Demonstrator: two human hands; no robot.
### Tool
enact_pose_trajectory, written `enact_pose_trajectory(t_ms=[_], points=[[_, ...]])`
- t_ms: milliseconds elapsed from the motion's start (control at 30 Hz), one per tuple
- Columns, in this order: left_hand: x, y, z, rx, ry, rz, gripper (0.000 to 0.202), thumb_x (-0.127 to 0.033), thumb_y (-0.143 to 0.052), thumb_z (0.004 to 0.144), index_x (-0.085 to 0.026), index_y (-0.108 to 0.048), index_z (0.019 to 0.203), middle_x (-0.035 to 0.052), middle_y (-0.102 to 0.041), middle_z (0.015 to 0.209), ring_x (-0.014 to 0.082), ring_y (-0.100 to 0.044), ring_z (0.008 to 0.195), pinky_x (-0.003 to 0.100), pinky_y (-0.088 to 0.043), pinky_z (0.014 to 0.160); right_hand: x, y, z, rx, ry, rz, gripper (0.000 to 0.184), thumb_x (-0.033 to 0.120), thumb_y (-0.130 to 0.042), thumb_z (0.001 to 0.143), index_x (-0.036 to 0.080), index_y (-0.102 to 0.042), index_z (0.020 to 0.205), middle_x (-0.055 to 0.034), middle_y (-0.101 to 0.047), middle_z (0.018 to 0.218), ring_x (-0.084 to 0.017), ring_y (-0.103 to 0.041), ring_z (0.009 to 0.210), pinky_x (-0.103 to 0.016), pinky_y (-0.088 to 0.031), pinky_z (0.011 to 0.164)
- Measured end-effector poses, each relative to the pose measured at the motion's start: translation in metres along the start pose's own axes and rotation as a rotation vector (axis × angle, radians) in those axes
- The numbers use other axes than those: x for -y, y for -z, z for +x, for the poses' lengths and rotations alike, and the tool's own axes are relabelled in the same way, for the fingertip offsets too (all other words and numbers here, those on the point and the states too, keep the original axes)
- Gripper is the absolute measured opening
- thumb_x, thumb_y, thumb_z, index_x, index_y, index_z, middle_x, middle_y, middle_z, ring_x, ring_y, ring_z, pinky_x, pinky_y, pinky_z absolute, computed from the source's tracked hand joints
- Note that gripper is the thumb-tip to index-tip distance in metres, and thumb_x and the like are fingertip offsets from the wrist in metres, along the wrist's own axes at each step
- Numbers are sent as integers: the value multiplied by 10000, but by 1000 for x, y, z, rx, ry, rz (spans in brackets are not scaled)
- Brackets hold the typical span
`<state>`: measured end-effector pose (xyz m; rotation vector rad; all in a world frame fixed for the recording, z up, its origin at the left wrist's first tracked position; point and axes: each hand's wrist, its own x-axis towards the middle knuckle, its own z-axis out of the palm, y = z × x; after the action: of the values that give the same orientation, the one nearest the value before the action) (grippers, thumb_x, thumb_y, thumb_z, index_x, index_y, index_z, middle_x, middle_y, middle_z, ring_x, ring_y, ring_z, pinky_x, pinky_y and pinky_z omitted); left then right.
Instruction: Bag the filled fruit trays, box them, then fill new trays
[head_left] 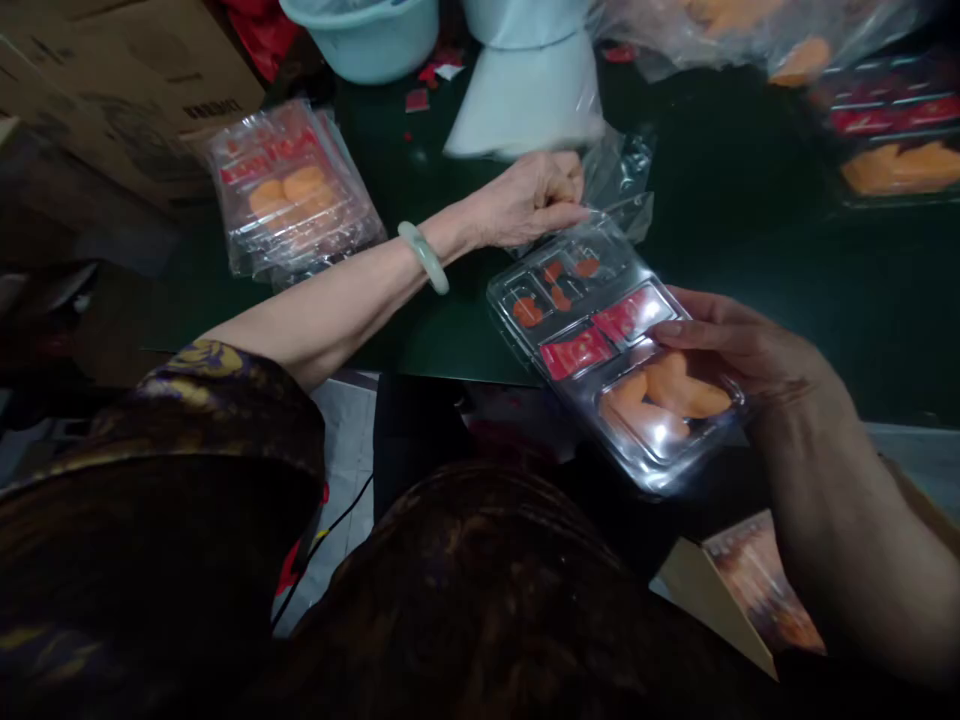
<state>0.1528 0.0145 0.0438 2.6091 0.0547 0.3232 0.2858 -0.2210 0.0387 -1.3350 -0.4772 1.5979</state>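
Wrapping seems to be in hand: the left hand (pixel 534 202), fingers curled tight, pinches clear plastic (pixel 621 168) at the tray (pixel 589 377), which the right hand (pixel 750 350), partly closed, grips above the table's (pixel 750 215) edge, so steady support is probably needed next.

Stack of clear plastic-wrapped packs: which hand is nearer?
Left. The left hand is right of the stack, at the clear rectangular plastic tray; the right hand is farther right, holding that tray's side.

Clear tray (pixel 589 388), tilted, seemingly bagged; red packets (pixel 576 353), orange pieces (pixel 686 385) inside
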Motion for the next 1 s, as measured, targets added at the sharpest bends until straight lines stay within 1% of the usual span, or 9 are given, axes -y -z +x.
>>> enact_pose_trajectory(t_ms=[100, 167, 267, 367, 500, 600, 767, 900, 1000], points=[[-14, 1, -5, -27, -38, 35, 359, -317, -481, 863, -102, -503, 577, 41, -535, 892, 100, -514, 815, 250, -376, 735, 0, -2, -5, -37, 73, -40, 496, 168, -730, 608, 231, -615, 1087, -13, -679, 701, -153, -627, 566, -267, -503, 554], [-18, 0, -7, -53, 48, 6, 338, -306, -495, 851, -93, -518, 590, 42, -550, 884, 124, -552, 824, 266, -384, 719, 0, -4, -8, -45, 127, -72, 534, 176, -721, 628, 254, -587, 1139, -17, -680, 690, -163, -639, 580, -260, -509, 550], [-17, -4, -3, -103, 121, -46, 368, -290, -445, 878, -88, -522, 580, 44, -574, 811, 128, -574, 775, 268, -393, 693, -2, -10, -10, 24, 115, -76, 621, 193, -713, 648, 280, -517, 1230, -12, -684, 682, -191, -656, 603, -290, -520, 562], [-16, -6, -1, -111, 45, -30, 339, -259, -434, 887, -101, -554, 613, 46, -615, 782, 102, -557, 695, 243, -403, 685, -6, -17, -7, 120, 44, -36, 689, 218, -729, 636, 271, -476, 1275, -9, -679, 659, -208, -658, 604, -338, -531, 597], [-16, 0, -7, -131, -14, -11, 313, -260, -423, 892, -117, -589, 668, 71, -666, 852, 91, -543, 644, 219, -409, 660, -12, -14, -3, 122, 26, 27, 725, 242, -707, 664, 244, -413, 1327, -18, -684, 672, -192, -660, 631, -319, -523, 637], [-19, 7, -16, -130, -55, 20, 327, -265, -414, 900, -119, -584, 662, 105, -669, 935, 111, -579, 700, 225, -423, 677, -13, -8, -6, 112, 52, 30, 763, 250, -687, 690, 228, -340, 1369, -32, -690, 696, -181, -658, 645, -292, -513, 634], [-33, 8, -24, -4, -208, 121, 301, -259, -387, 915, -119, -628, 800, 150, -627, 1090, 177, -618, 898, 267, -454, 774, -14, -7, -15, 44, 100, 19, 853, 259, -688, 706, 238, -221, 1420, -50, -699, 736, -176, -652, 647, -273, -503, 610], [-47, 0, -29, -28, -311, 65, 263, -231, -394, 916, -114, -629, 899, 146, -629, 1073, 166, -626, 872, 272, -485, 745, -17, -8, -13, 21, 123, 17, 929, 260, -684, 716, 277, -113, 1449, -43, -704, 750, -182, -656, 655, -272, -495, 596], [-56, -6, -39, -43, -326, 31, 255, -222, -393, 918, -121, -619, 975, 135, -621, 1102, 159, -622, 902, 273, -496, 762, -21, -10, -8, 91, 119, 41, 920, 253, -674, 721, 276, -118, 1454, -28, -699, 729, -168, -649, 625, -256, -486, 583]])
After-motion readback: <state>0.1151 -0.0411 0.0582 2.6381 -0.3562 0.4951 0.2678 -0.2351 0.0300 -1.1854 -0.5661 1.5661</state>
